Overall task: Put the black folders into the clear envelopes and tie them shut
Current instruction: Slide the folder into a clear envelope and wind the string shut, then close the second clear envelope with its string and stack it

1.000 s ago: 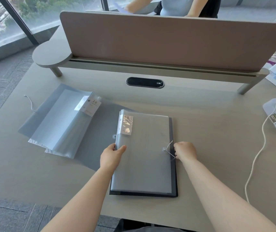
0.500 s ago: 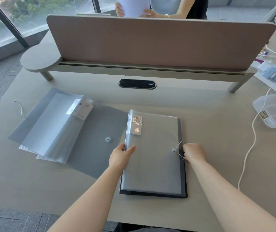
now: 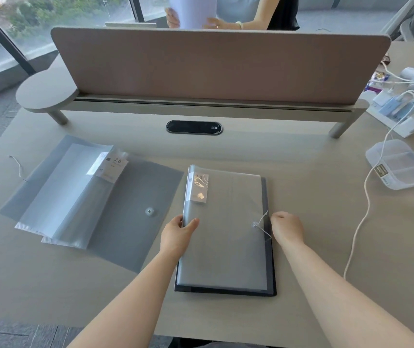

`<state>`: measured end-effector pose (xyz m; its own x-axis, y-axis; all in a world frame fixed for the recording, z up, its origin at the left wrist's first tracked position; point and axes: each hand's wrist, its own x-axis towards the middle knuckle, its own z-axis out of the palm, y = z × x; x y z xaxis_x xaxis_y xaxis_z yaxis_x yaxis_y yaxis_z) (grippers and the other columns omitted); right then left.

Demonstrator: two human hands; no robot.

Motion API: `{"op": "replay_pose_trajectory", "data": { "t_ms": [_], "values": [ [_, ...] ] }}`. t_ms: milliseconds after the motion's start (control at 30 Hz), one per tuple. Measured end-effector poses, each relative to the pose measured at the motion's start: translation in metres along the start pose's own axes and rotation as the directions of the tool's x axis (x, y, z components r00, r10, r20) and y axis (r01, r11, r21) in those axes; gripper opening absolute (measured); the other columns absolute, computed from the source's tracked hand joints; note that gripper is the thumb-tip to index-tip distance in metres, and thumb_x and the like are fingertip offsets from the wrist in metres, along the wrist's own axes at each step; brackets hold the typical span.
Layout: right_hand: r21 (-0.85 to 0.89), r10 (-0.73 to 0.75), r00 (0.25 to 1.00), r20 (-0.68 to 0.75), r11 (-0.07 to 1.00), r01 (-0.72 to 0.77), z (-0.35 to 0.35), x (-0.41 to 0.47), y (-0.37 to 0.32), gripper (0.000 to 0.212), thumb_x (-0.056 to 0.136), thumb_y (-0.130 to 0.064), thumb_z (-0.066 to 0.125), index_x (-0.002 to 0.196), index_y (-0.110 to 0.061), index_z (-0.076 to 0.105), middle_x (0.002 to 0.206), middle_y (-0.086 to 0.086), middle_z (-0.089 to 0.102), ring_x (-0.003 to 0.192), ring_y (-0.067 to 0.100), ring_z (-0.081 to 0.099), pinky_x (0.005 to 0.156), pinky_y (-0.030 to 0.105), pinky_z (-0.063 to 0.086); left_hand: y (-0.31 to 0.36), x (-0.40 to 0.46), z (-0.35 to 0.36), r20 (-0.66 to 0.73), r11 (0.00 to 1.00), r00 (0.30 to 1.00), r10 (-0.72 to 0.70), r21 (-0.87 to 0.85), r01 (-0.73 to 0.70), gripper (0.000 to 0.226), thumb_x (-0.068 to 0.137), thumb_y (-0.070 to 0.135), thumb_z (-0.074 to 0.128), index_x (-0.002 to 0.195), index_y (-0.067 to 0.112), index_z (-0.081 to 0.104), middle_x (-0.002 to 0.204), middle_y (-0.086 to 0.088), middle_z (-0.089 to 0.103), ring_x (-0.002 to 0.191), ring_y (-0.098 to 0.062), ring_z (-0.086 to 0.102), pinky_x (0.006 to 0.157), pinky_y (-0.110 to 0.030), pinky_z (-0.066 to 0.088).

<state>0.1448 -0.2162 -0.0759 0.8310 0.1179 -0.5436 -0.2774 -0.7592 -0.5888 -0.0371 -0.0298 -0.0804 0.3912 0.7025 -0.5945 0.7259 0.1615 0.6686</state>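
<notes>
A clear envelope point(image 3: 223, 229) lies in the middle of the desk with a black folder point(image 3: 268, 275) inside it; the folder's dark edges show along the right and bottom. My left hand point(image 3: 177, 236) grips the envelope's left edge, thumb on top. My right hand point(image 3: 287, 227) pinches the white string point(image 3: 263, 219) that runs round the envelope's button point(image 3: 255, 225). To the left lies a second clear envelope point(image 3: 135, 222), open and flat, with its own button point(image 3: 149, 211) and a loose string point(image 3: 17, 164). A clear-wrapped folder pack point(image 3: 75, 194) rests on it.
A brown divider screen point(image 3: 216, 66) stands across the back of the desk, with a person holding papers behind it. A black cable port point(image 3: 194, 127) sits below it. At right are a clear plastic box point(image 3: 399, 167), white cables point(image 3: 361, 222) and chargers.
The view has shifted, so the things sit further right and lower. My hands keep the same hold on the envelope and the string.
</notes>
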Motion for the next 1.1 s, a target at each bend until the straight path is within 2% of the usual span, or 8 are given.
{"op": "replay_pose_trajectory", "data": {
  "t_ms": [133, 400, 567, 700, 800, 900, 967, 1100],
  "values": [
    [0.018, -0.179, 0.983, -0.039, 0.984, 0.179, 0.003, -0.017, -0.018, 0.024, 0.089, -0.013, 0.048, 0.100, -0.022, 0.068, 0.091, -0.002, 0.066, 0.079, 0.020, 0.060, 0.069, 0.029, 0.041, 0.002, -0.009, -0.003, -0.089, 1.000, 0.996, -0.004, 0.004, 0.005, 0.056, 0.089, 0.045, 0.063, 0.137, 0.015, 0.055, 0.129, -0.004, 0.060, 0.115, -0.021, 0.060, 0.090, -0.032, 0.045],
    [0.151, -0.434, 0.847, 0.307, 0.901, 0.407, 0.067, -0.068, -0.064, 0.029, 0.090, -0.015, 0.048, 0.109, -0.026, 0.067, 0.082, -0.005, 0.069, 0.075, 0.025, 0.067, 0.075, 0.038, 0.056, -0.009, -0.024, -0.039, -0.330, 1.000, 0.944, 0.011, 0.002, -0.011, 0.044, 0.096, 0.037, 0.054, 0.135, 0.016, 0.057, 0.139, -0.006, 0.051, 0.124, -0.023, 0.053, 0.094, -0.032, 0.039],
    [0.139, -0.408, 0.801, 0.438, 0.911, 0.388, 0.113, -0.090, -0.084, 0.047, 0.089, -0.016, 0.047, 0.135, -0.021, 0.054, 0.081, 0.002, 0.068, 0.081, 0.029, 0.066, 0.080, 0.042, 0.056, -0.024, -0.010, -0.080, -0.427, 0.997, 0.903, 0.035, 0.072, -0.005, 0.041, 0.095, 0.030, 0.054, 0.134, 0.017, 0.057, 0.144, -0.005, 0.048, 0.133, -0.025, 0.042, 0.106, -0.040, 0.037],
    [0.094, -0.338, 0.821, 0.459, 0.938, 0.333, 0.155, -0.099, -0.096, 0.056, 0.087, -0.017, 0.048, 0.143, -0.018, 0.045, 0.074, -0.008, 0.062, 0.075, 0.020, 0.062, 0.081, 0.041, 0.055, -0.031, 0.013, -0.120, -0.456, 0.976, 0.881, 0.123, 0.217, -0.024, 0.047, 0.095, 0.029, 0.055, 0.141, 0.018, 0.051, 0.151, -0.003, 0.042, 0.140, -0.025, 0.033, 0.111, -0.043, 0.034],
    [0.014, -0.265, 0.842, 0.469, 0.956, 0.293, 0.181, -0.106, -0.105, 0.058, 0.089, -0.019, 0.051, 0.146, -0.015, 0.042, 0.086, -0.008, 0.061, 0.086, 0.024, 0.063, 0.088, 0.039, 0.053, -0.040, 0.032, -0.150, -0.433, 0.946, 0.885, 0.173, 0.322, -0.027, 0.054, 0.096, 0.032, 0.054, 0.147, 0.020, 0.044, 0.159, -0.005, 0.032, 0.147, -0.026, 0.025, 0.116, -0.044, 0.027],
    [-0.013, -0.172, 0.877, 0.449, 0.980, 0.199, 0.207, -0.113, -0.115, 0.064, 0.090, -0.017, 0.050, 0.151, -0.013, 0.030, 0.084, -0.002, 0.058, 0.077, 0.022, 0.058, 0.074, 0.032, 0.045, -0.052, 0.053, -0.179, -0.401, 0.908, 0.894, 0.200, 0.418, -0.016, 0.059, 0.096, 0.033, 0.053, 0.152, 0.021, 0.037, 0.164, -0.008, 0.024, 0.151, -0.027, 0.018, 0.121, -0.043, 0.020],
    [-0.018, -0.103, 0.906, 0.410, 0.992, 0.122, 0.216, -0.112, -0.118, 0.063, 0.086, -0.017, 0.050, 0.147, -0.017, 0.035, 0.074, -0.002, 0.058, 0.074, 0.024, 0.056, 0.071, 0.032, 0.043, -0.057, 0.062, -0.192, -0.378, 0.882, 0.902, 0.209, 0.471, -0.007, 0.062, 0.096, 0.033, 0.052, 0.154, 0.022, 0.032, 0.166, -0.008, 0.018, 0.153, -0.028, 0.013, 0.122, -0.043, 0.015],
    [-0.044, -0.006, 0.967, 0.256, 0.999, 0.018, 0.233, -0.109, -0.121, 0.023, 0.072, -0.027, 0.049, 0.093, -0.019, 0.050, 0.082, 0.002, 0.056, 0.074, 0.029, 0.059, 0.074, 0.036, 0.049, -0.071, 0.082, -0.216, -0.330, 0.858, 0.928, 0.173, 0.513, 0.023, 0.066, 0.096, 0.034, 0.051, 0.155, 0.025, 0.026, 0.168, -0.006, 0.010, 0.154, -0.027, 0.006, 0.122, -0.046, 0.011]
  ]
}}
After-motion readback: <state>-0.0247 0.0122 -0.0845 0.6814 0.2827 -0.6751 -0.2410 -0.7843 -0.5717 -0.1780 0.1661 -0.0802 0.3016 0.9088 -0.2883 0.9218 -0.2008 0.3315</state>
